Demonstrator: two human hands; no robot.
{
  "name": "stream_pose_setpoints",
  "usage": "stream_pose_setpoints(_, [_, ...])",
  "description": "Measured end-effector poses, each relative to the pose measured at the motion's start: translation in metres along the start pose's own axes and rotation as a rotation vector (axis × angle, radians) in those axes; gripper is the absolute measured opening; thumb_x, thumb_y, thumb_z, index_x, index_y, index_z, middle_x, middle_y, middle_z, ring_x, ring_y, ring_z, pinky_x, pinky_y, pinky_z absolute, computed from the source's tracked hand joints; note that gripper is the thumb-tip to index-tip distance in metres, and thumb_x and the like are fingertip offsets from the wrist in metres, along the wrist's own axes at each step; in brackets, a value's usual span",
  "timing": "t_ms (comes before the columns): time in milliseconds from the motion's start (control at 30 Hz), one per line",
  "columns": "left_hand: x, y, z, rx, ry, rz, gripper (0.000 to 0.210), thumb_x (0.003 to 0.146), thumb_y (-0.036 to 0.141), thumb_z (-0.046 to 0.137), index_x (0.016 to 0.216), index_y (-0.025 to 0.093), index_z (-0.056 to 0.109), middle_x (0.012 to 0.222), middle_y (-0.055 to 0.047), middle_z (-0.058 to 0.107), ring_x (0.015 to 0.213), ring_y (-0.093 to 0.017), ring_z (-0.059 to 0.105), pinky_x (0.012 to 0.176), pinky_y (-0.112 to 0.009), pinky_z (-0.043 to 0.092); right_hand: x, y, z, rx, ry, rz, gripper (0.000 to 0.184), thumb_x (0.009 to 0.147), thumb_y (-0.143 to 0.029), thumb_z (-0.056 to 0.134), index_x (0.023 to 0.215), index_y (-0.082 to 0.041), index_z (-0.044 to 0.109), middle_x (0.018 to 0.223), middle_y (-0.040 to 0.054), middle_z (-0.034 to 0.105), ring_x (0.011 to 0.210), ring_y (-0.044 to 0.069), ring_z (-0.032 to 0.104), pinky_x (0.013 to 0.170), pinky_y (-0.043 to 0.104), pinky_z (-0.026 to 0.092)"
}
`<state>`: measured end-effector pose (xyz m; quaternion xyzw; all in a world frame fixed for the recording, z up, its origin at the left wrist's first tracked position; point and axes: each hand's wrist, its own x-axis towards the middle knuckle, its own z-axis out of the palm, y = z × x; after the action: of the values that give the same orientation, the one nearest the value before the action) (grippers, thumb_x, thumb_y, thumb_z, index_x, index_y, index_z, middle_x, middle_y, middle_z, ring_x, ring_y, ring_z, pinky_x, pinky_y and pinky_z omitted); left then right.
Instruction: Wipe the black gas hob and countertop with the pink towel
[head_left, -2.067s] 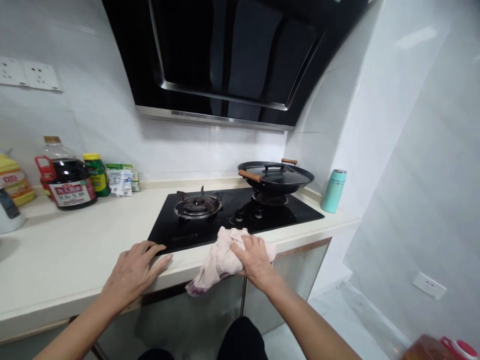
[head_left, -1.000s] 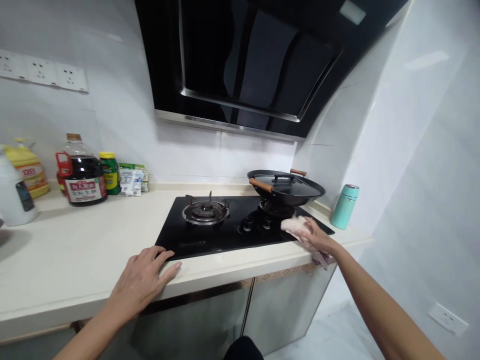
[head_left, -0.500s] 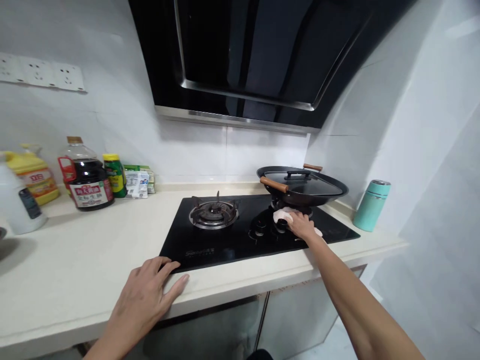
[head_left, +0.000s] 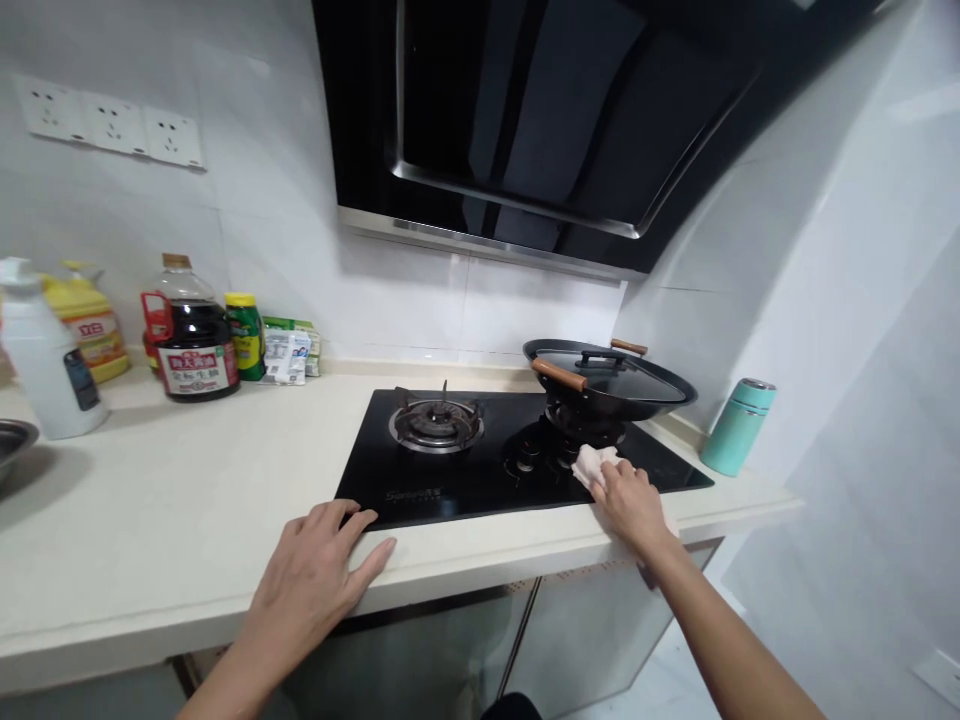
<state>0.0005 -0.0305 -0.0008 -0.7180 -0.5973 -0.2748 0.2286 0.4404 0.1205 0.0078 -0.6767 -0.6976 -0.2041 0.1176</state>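
Note:
A pale cloth (head_left: pixel 594 465) is bunched under my right hand (head_left: pixel 632 503), whose fingers press it on the front right of the black gas stove (head_left: pixel 465 490). The cloth lies just right of the stove's knobs (head_left: pixel 527 457). My left hand (head_left: pixel 319 560) rests with fingers apart on the counter's front edge, fingertips at the stove's near left corner. Above the right burner sits a black wok (head_left: pixel 637 405) with wooden handles, covered by a lid (head_left: pixel 611 375). The left burner (head_left: pixel 436 425) has no pan on it.
Along the wall at left stand a white bottle (head_left: pixel 49 360), a yellow jug (head_left: pixel 94 330), a soy sauce bottle (head_left: pixel 196 345), a green container (head_left: pixel 245 338) and packets (head_left: pixel 289 352). A mint thermos (head_left: pixel 739 428) stands right of the stove. The range hood (head_left: pixel 510 120) overhangs it.
My right hand has drawn the cloth from beside the knobs toward the stove's front edge. My left hand stays at the corner. The view has shifted slightly.

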Motion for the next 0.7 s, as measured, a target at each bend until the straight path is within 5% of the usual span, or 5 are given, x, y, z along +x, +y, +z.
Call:
stream_pose_setpoints(200, [0.001, 0.004, -0.003, -0.014, 0.02, -0.009, 0.043, 0.099, 0.054, 0.048, 0.113, 0.023, 0.074, 0.117, -0.013, 0.072, 0.109, -0.031, 0.066, 0.089, -0.044, 0.048, -0.019, -0.053, -0.014, 0.183, 0.085, -0.314, 0.02, 0.098, -0.035, 0.054, 0.106, -0.02, 0.065, 0.111, 0.0112, 0.063, 0.096, 0.027, 0.056, 0.086, 0.037, 0.043])
stream_pose_setpoints(367, [-0.002, 0.003, -0.003, -0.031, 0.014, -0.019, 0.041, 0.099, 0.052, 0.05, 0.114, 0.022, 0.074, 0.118, -0.012, 0.072, 0.109, -0.03, 0.066, 0.09, -0.046, 0.048, -0.018, -0.083, -0.021, 0.389, 0.091, -0.429, 0.024, 0.092, -0.037, 0.062, 0.11, -0.02, 0.062, 0.11, 0.0085, 0.062, 0.099, 0.027, 0.056, 0.089, 0.038, 0.043])
stream_pose_setpoints(500, [-0.003, -0.001, -0.002, -0.048, 0.038, -0.007, 0.043, 0.099, 0.053, 0.049, 0.115, 0.023, 0.074, 0.12, -0.013, 0.072, 0.112, -0.032, 0.066, 0.089, -0.046, 0.049, -0.017, -0.053, -0.014, 0.452, 0.08, -0.477, 0.019, 0.091, -0.028, 0.058, 0.109, -0.021, 0.062, 0.113, 0.0075, 0.062, 0.1, 0.024, 0.054, 0.091, 0.036, 0.043])
stream_pose_setpoints(700, [-0.002, -0.006, 0.003, -0.064, 0.036, 0.003, 0.048, 0.097, 0.059, 0.046, 0.114, 0.024, 0.075, 0.121, -0.013, 0.072, 0.114, -0.034, 0.066, 0.09, -0.049, 0.05, 0.013, 0.044, 0.012, 0.165, -0.073, 0.048, 0.029, 0.094, -0.033, 0.05, 0.118, -0.022, 0.061, 0.12, 0.0092, 0.064, 0.112, 0.028, 0.058, 0.088, 0.038, 0.044])
